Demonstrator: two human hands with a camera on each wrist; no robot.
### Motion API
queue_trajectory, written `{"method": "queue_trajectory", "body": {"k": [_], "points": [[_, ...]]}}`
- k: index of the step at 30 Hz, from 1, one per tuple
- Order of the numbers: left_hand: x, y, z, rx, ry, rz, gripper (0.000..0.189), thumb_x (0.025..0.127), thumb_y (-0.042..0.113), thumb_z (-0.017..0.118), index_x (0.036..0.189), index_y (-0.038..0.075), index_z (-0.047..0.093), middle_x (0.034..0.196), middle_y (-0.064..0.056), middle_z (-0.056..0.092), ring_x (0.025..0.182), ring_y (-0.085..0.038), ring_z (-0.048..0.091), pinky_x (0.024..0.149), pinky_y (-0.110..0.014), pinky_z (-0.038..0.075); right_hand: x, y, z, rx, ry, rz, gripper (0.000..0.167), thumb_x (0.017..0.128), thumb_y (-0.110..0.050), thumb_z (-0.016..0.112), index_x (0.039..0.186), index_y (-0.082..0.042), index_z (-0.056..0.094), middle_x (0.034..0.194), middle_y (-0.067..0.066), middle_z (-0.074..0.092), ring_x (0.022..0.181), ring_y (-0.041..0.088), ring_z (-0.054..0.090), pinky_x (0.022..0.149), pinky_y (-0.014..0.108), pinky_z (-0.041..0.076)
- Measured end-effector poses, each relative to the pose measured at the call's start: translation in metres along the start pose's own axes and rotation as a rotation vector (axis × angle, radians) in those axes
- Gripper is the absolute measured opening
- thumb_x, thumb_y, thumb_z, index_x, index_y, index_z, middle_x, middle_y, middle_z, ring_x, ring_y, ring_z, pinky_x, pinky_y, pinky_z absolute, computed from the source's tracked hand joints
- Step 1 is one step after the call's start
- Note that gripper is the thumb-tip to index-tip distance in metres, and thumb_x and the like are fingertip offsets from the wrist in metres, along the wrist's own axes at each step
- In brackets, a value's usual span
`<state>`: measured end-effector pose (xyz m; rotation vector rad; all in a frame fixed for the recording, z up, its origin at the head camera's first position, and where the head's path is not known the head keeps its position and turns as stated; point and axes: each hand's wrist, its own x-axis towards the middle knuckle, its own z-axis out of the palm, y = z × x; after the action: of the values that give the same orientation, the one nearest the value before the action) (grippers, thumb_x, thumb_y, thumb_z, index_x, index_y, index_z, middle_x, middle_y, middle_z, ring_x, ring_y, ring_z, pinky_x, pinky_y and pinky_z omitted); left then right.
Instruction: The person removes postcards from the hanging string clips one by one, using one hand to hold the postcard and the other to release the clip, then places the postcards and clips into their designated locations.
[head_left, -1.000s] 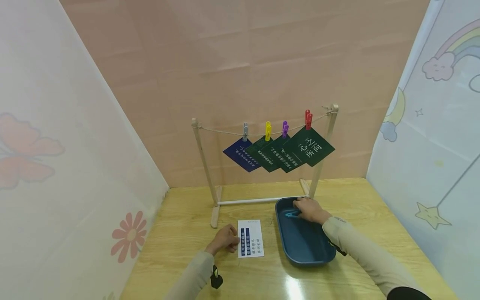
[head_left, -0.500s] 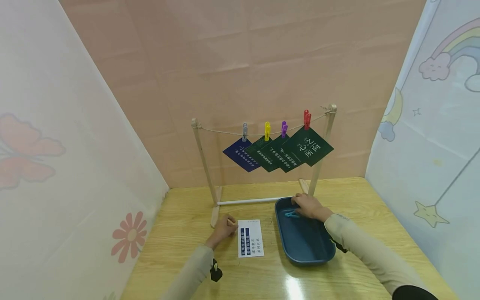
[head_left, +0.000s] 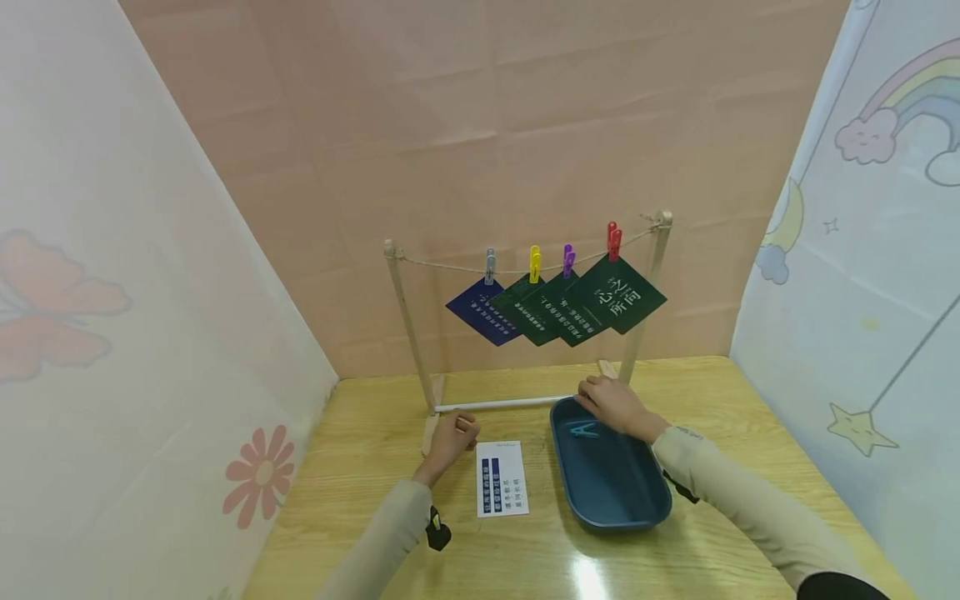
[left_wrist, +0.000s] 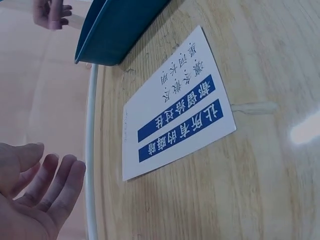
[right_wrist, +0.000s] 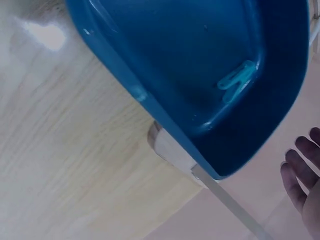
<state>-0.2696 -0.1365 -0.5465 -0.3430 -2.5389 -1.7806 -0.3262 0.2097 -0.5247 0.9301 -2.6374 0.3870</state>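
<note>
My left hand (head_left: 453, 442) hovers just left of a white card (head_left: 503, 479) with blue bands and printed characters, which lies flat on the table. In the left wrist view, the fingers (left_wrist: 56, 187) bend loosely around nothing. My right hand (head_left: 617, 406) is over the far right end of a dark blue tray (head_left: 600, 527). Seen in the right wrist view, its fingers (right_wrist: 300, 170) are relaxed, apart from the rim and holding nothing. A light blue clothespin (right_wrist: 237, 82) lies in the tray near its far end.
Behind stands a wooden rack (head_left: 408, 321) with a string and a white crossbar (head_left: 510, 403). Several dark cards (head_left: 617, 292) hang from the string by grey, yellow, purple and red clothespins (head_left: 536, 263). Printed cloth walls (head_left: 150, 292) enclose the table (head_left: 360, 433).
My left hand has moved away from me, from the card's left edge toward its far left corner. The right hand has risen slightly from inside the tray to its far rim, leaving the clothespin there.
</note>
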Motion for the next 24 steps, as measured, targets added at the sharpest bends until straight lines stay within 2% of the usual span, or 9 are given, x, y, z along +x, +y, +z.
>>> {"method": "queue_trajectory", "body": {"k": [1,7,9,12,20,24], "points": [[0.001,0.0,0.0,0.0,0.002,0.017,0.022,0.097,-0.003,0.06,0.111,-0.018,0.052,0.089,-0.03,0.062,0.078,-0.051,0.066,0.071,-0.057,0.058,0.002,-0.001,-0.001,-0.003,0.022,-0.01,0.014,0.096,-0.016,0.066,0.083,-0.015,0.065,0.073,-0.006,0.055,0.061,0.008,0.052,0.052,0.028,0.047],[0.007,0.0,-0.004,0.011,0.024,0.038,0.021,0.097,0.001,0.061,0.111,-0.013,0.055,0.091,-0.023,0.064,0.076,-0.038,0.069,0.071,-0.046,0.061,0.008,-0.009,-0.011,-0.039,0.142,-0.081,0.012,0.095,-0.017,0.068,0.084,-0.012,0.069,0.074,-0.002,0.06,0.061,0.012,0.055,0.052,0.03,0.049],[0.01,0.001,-0.005,0.012,0.03,0.041,0.021,0.098,0.002,0.061,0.112,-0.011,0.056,0.094,-0.021,0.064,0.076,-0.032,0.068,0.072,-0.041,0.061,0.01,-0.012,-0.015,-0.057,0.165,-0.104,0.012,0.095,-0.017,0.068,0.084,-0.011,0.069,0.075,-0.001,0.061,0.061,0.013,0.056,0.057,0.033,0.051],[0.014,0.004,-0.008,0.001,0.042,0.045,0.021,0.098,0.003,0.062,0.113,-0.01,0.056,0.096,-0.021,0.064,0.075,-0.027,0.068,0.073,-0.041,0.061,0.013,-0.017,-0.019,-0.08,0.193,-0.134,0.012,0.094,-0.017,0.068,0.084,-0.01,0.069,0.075,0.0,0.062,0.062,0.016,0.057,0.063,0.038,0.051],[0.022,0.009,-0.01,-0.075,0.067,0.095,0.025,0.098,0.001,0.06,0.114,-0.016,0.052,0.098,-0.033,0.061,0.082,-0.044,0.066,0.078,-0.055,0.058,0.028,-0.025,-0.03,-0.114,0.307,-0.194,0.015,0.092,-0.018,0.07,0.082,-0.008,0.068,0.074,0.003,0.065,0.064,0.02,0.058,0.06,0.038,0.053],[0.024,0.014,-0.011,-0.052,0.103,0.1,0.023,0.098,0.001,0.061,0.113,-0.014,0.054,0.097,-0.031,0.061,0.083,-0.045,0.066,0.077,-0.051,0.059,0.036,-0.028,-0.035,-0.096,0.358,-0.226,0.014,0.091,-0.016,0.071,0.082,-0.006,0.068,0.075,0.004,0.066,0.064,0.021,0.06,0.059,0.039,0.055]]}}
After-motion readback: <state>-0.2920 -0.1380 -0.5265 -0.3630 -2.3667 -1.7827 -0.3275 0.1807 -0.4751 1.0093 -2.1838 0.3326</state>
